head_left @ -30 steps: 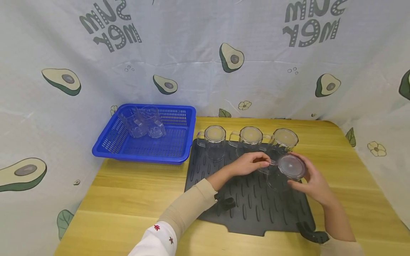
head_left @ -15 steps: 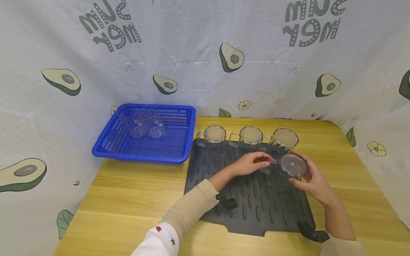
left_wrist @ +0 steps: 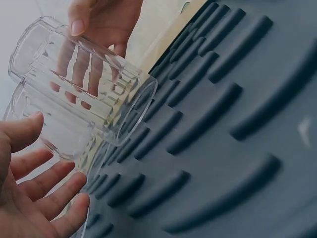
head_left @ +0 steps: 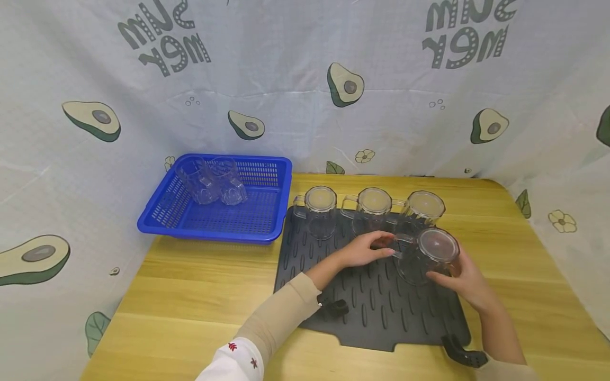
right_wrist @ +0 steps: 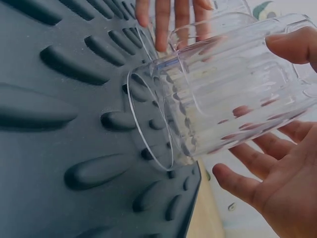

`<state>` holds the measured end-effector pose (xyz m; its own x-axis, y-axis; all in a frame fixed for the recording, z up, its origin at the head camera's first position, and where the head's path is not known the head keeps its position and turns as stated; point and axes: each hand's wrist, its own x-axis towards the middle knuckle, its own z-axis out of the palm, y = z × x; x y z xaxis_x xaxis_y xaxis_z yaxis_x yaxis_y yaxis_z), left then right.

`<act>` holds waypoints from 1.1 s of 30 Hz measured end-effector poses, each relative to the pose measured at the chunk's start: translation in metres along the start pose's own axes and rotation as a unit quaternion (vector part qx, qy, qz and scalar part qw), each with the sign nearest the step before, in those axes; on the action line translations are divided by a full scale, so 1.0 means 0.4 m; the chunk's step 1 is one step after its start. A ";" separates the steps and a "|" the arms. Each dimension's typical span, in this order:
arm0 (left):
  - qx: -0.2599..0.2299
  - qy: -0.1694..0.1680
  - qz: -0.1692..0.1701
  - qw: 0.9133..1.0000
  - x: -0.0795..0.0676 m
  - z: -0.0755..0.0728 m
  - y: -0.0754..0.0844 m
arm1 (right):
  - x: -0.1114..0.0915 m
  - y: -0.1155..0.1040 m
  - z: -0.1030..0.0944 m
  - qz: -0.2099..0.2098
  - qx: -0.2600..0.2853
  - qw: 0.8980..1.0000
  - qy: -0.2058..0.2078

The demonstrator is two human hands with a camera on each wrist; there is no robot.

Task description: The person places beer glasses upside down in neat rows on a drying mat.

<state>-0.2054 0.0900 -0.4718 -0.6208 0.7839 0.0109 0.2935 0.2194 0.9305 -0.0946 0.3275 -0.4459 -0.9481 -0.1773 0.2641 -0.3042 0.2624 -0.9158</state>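
Observation:
A clear glass mug (head_left: 438,245) stands upside down on the black ridged mat (head_left: 367,312), its handle turned toward the left hand. My right hand (head_left: 469,280) grips this mug from the right, thumb near its base and fingers round the far side; they show through the glass in the left wrist view. Beside the handle, my left hand (head_left: 362,250) holds nothing, and its fingers (left_wrist: 47,181) are spread in the left wrist view. Three more upturned glass mugs, left (head_left: 321,211), middle (head_left: 374,209) and right (head_left: 424,209), form a row along the mat's back edge.
A blue plastic basket (head_left: 214,233) sits at the left on the wooden table (head_left: 190,296), with two clear glasses (head_left: 232,191) lying tilted inside. Behind the table hangs a white curtain (head_left: 286,63) printed with avocados. Black wrist mounts (head_left: 464,354) sit below both hands.
The left hand has let go of the mug's handle and drawn slightly left, its thumb and fingers parting. The right hand has shifted slightly down around the mug, which now stands more upright.

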 end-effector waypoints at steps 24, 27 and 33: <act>0.015 0.076 -0.003 0.997 -0.214 -0.102 0.012 | -0.128 0.024 0.067 0.190 -0.158 0.969 0.026; 0.004 0.101 0.009 0.995 -0.245 -0.133 0.028 | -0.137 0.029 0.071 0.196 -0.167 0.966 0.024; -0.027 0.180 0.037 0.983 -0.307 -0.199 0.049 | -0.142 0.033 0.080 0.179 -0.201 0.963 0.017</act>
<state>-0.1813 -0.0482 -0.4260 -0.8189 0.5381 0.1996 0.3151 0.1309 0.9400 -0.0417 0.3105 -0.4826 -0.9993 0.0220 -0.0312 0.0380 0.6479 -0.7608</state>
